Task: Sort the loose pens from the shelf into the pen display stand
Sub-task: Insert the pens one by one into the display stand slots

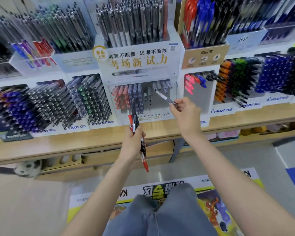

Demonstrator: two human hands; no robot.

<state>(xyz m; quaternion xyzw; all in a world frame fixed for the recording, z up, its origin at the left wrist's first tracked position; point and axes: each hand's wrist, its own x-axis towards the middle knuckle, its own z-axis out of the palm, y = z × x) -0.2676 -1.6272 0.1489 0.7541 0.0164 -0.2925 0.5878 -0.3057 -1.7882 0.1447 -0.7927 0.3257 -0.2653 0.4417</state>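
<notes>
Loose pens: you hold a small bundle of them, red and black, in front of the wooden shelf, below the stand. They stand almost upright and their ends stick out above and below the fist, I think so that you can pull out one at a time.
Left grip: the fingers are wrapped round the bundle and clamped on it. It serves as the store while the other hand works.
Single pen: it is in the air, slanted, with its far end just at the mouth of the lower tray. It is blurred, so I cannot tell its ink colour.
Right grip: the fingertips are pinched on the near end of the single pen. Holding it at the end leaves the whole body free to slide in.
Pen display stand: this is the white one in the middle. In its lower tray the red pens are at the left and the blue pens are beside them. A few pale ones are at the right, above a bare grey part.
Step in hand: it seems you are feeding this pen into the right part of the tray.
Care: match the colour group before you let go.
</notes>
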